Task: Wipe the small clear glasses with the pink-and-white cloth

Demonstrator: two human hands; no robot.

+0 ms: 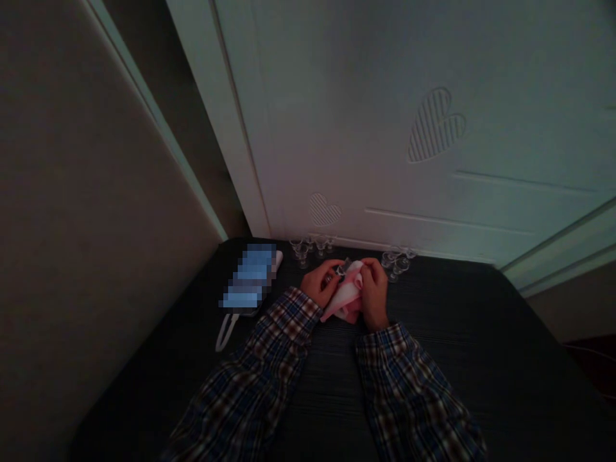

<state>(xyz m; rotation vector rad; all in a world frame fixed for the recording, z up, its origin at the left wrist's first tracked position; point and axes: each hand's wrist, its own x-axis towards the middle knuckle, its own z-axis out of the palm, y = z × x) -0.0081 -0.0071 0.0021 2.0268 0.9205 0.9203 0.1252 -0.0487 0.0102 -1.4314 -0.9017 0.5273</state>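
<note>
Panelling [346, 141], pale and embossed with hearts, rises beyond both grips. Dark worktop [457, 327] spreads beneath them, its near edge out of view. Two plaid sleeves [240, 391] reach forward from the bottom of the view and converge, leaving the forearms covered. Left of the left grip lies a phone [253, 276], its screen blurred into blocks, with a white loop [226, 332] at its near end. The left grip [317, 283] curls inward, thumb and fingers loosely closed around a small clear glass [344, 267], mostly hidden. Knuckles up, the right grip [376, 289] bends over and pinches a pink-and-white cloth [345, 296] between the two; its fingertips are hard to make out. Just beyond, little stemmed glasses stand in a left cluster [303, 254] and a right cluster [395, 264], too dim to count.
</note>
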